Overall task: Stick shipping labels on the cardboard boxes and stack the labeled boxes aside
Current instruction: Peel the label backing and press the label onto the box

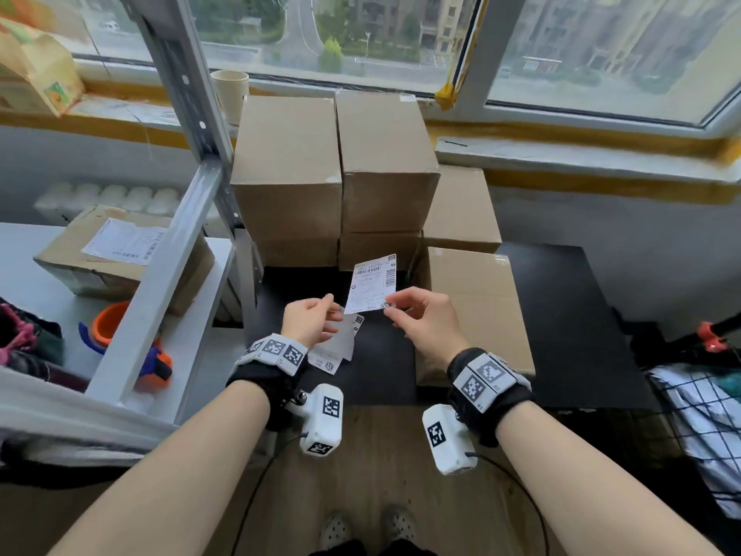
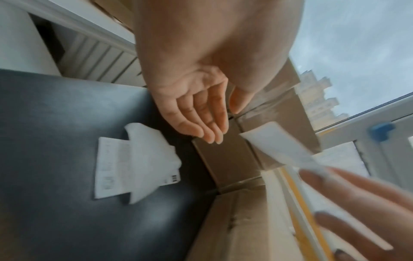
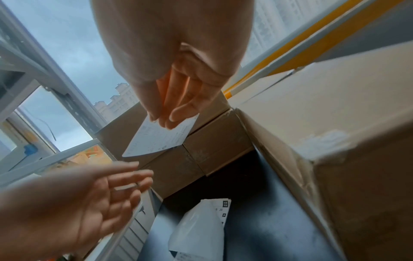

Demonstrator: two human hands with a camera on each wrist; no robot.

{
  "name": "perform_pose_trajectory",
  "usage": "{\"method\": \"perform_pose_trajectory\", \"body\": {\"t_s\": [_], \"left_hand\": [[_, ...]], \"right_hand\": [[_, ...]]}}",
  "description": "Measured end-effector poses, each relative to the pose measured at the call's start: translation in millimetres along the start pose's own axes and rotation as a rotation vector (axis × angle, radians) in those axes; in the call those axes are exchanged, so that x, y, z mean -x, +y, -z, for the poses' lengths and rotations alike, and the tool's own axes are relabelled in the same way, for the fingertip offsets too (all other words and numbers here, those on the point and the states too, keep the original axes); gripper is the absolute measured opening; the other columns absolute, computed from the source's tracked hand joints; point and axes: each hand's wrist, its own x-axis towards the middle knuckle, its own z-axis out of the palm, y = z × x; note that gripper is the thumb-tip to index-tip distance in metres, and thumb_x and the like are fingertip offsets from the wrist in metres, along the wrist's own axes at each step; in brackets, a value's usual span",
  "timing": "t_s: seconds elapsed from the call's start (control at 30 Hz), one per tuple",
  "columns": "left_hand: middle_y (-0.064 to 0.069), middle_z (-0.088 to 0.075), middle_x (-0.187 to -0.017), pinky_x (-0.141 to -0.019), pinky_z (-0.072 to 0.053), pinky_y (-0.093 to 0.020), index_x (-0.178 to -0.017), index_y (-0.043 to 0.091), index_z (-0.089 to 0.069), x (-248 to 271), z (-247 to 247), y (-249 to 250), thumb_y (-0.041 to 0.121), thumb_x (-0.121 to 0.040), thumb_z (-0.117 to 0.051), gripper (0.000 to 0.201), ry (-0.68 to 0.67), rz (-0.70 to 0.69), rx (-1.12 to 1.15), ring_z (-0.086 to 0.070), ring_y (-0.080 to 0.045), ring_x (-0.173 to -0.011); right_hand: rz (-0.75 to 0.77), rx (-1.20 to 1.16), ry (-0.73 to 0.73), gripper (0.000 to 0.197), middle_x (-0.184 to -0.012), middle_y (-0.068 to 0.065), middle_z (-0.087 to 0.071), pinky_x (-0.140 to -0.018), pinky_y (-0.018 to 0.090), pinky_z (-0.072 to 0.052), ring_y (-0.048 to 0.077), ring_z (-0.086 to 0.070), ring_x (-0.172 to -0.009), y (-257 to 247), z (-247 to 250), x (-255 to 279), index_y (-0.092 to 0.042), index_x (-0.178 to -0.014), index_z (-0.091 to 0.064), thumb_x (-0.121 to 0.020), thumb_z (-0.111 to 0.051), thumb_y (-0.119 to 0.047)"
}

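- Right hand pinches a shipping label by its lower corner, above the black counter.
- Left hand, fingers relaxed, holds nothing beside the label.
- Loose labels lie on the counter near its front edge.
- Cardboard boxes are stacked along the back edge.

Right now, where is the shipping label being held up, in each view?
Head: shipping label at centre, pinched by the right hand.
Left wrist: blurred white strip right of centre.
Right wrist: white card below the fingertips, centre.
Shared landmark: the loose labels on the black table.

Black wristbands, white tagged cameras
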Motion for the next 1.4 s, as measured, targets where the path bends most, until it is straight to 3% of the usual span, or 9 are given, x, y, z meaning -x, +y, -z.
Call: {"method": "perform_pose_trajectory", "body": {"t_s": [0.2,0.3,0.5,0.63,0.77,0.87,0.97,1.2,1.4], "left_hand": [[-0.010,-0.063,-0.079,-0.043,-0.043,-0.013,-0.090,0.000,-0.065,17,-24,33,0.014,-0.090,-0.060,0.016,-0.050,-0.058,0.047,-0.052,-0.011,-0.055],[-0.009,-0.063,-0.073,-0.040,-0.045,-0.013,-0.087,0.000,-0.060,28,-37,38,0.014,-0.087,-0.065,0.015,-0.153,-0.022,0.048,-0.058,-0.009,-0.045],[-0.007,-0.065,-0.075,-0.062,-0.046,-0.019,-0.098,0.002,-0.066,41,-66,44,0.010,-0.084,-0.068,0.016,-0.239,-0.070,-0.011,-0.059,-0.011,-0.060],[-0.004,-0.063,-0.073,-0.060,-0.045,-0.018,-0.091,0.005,-0.066,52,-89,55,0.010,-0.085,-0.066,0.008,-0.207,-0.178,-0.058,-0.057,-0.010,-0.066],[-0.002,-0.061,-0.070,-0.062,-0.048,-0.020,-0.087,0.007,-0.066,58,-114,61,0.010,-0.087,-0.064,0.004,-0.166,-0.257,-0.121,-0.055,-0.010,-0.066],[-0.002,-0.062,-0.074,-0.064,-0.049,-0.023,-0.088,0.006,-0.067,58,-131,63,0.012,-0.087,-0.064,0.007,-0.140,-0.285,-0.169,-0.055,-0.010,-0.066],[-0.005,-0.063,-0.077,-0.064,-0.049,-0.022,-0.090,0.005,-0.068,56,-141,63,0.014,-0.087,-0.065,0.009,-0.135,-0.266,-0.184,-0.055,-0.011,-0.068],[-0.006,-0.064,-0.082,-0.066,-0.049,-0.021,-0.080,0.011,-0.066,46,-165,50,0.014,-0.084,-0.068,0.006,-0.121,-0.110,-0.185,-0.057,-0.012,-0.073],[-0.003,-0.061,-0.070,-0.049,-0.045,-0.013,-0.073,0.008,-0.065,40,-182,44,0.013,-0.083,-0.070,0.012,-0.047,-0.053,-0.227,-0.052,-0.008,-0.060]], "right_hand": [[0.047,0.045,0.057,0.011,-0.090,-0.003,-0.071,-0.076,0.022,-0.055,0.007,-0.066,-0.079,-4,25,22,-0.018,-0.091,-0.073,-0.080,-0.074,-0.019],[0.057,0.054,0.081,0.011,-0.090,-0.001,-0.073,-0.073,0.012,-0.051,-0.001,-0.064,-0.075,-3,40,32,-0.017,-0.090,-0.074,-0.079,-0.074,-0.017],[0.050,0.061,0.099,0.015,-0.089,0.002,-0.072,-0.066,0.002,-0.045,-0.006,-0.061,-0.068,4,72,46,-0.010,-0.091,-0.073,-0.078,-0.076,-0.015],[0.000,0.072,0.111,0.029,-0.099,0.002,-0.071,-0.070,0.003,-0.047,0.005,-0.064,-0.080,16,94,47,-0.013,-0.110,-0.065,-0.082,-0.069,-0.005],[-0.094,0.005,0.152,0.032,-0.093,0.000,-0.069,-0.070,0.018,-0.053,0.010,-0.066,-0.072,28,114,43,-0.014,-0.119,-0.053,-0.090,-0.054,-0.002],[-0.176,0.028,0.209,0.026,-0.087,0.003,-0.071,-0.077,0.026,-0.052,0.015,-0.067,-0.068,41,128,34,-0.016,-0.114,-0.054,-0.091,-0.050,-0.006],[-0.242,-0.083,0.229,0.015,-0.082,0.004,-0.070,-0.062,0.023,-0.051,0.014,-0.063,-0.061,52,140,23,-0.012,-0.108,-0.056,-0.094,-0.049,-0.014],[-0.360,-0.250,0.055,0.015,-0.081,0.007,-0.064,-0.059,0.019,-0.048,0.012,-0.057,-0.065,76,155,-10,-0.006,-0.090,-0.063,-0.093,-0.058,-0.020],[-0.392,-0.169,-0.013,0.014,-0.072,0.001,-0.060,-0.058,0.020,-0.045,0.011,-0.054,-0.063,98,158,-27,-0.009,-0.081,-0.065,-0.088,-0.065,-0.020]]}}
